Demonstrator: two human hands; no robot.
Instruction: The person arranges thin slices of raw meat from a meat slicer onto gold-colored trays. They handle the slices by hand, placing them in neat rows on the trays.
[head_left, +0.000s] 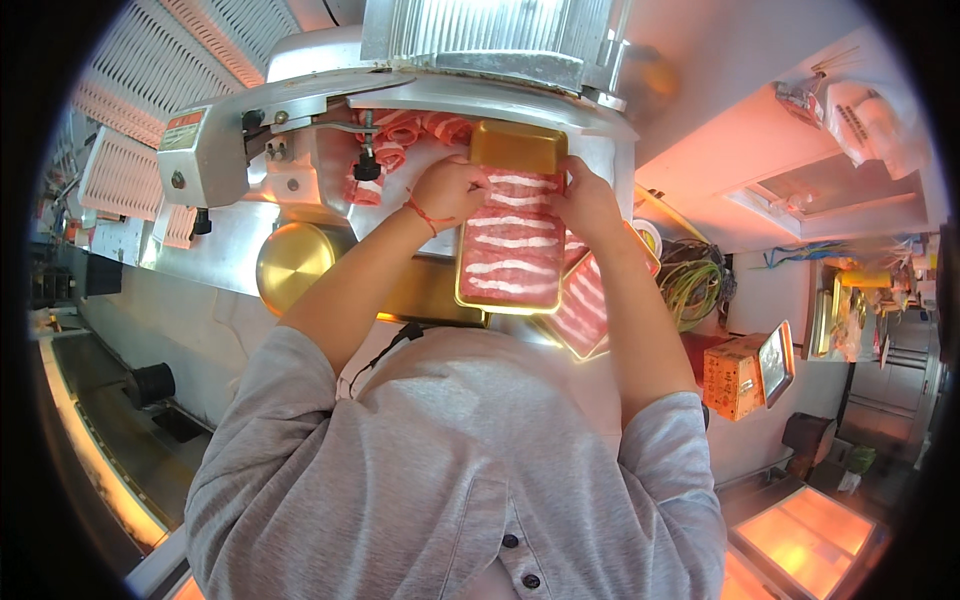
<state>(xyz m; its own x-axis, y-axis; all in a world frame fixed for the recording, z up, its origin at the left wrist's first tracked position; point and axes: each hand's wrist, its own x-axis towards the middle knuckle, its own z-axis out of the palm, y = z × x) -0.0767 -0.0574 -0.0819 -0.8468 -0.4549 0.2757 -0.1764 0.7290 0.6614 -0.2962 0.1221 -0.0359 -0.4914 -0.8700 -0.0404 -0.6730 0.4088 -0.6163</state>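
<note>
A gold metal tray (517, 146) lies before me, its near part covered with a row of rolled meat slices (514, 244) striped with white fat; its far end is bare. My left hand (451, 191), with a red cord at the wrist, has its fingertips on the meat's left edge near the bare end. My right hand (583, 199) is at the tray's right edge, thumb by the meat and fingers around the rim. More meat rolls (397, 131) lie on the metal surface beyond my left hand. Under my right forearm sits another tray of meat slices (581, 300).
A meat slicer (487, 90) stands at the far side, its arm and black knobs (367, 167) reaching over the left. A round gold pan (296, 266) and a rectangular gold tray (431, 289) lie near my left forearm. Coiled green cords (690, 285) and a cardboard box (735, 375) are to the right.
</note>
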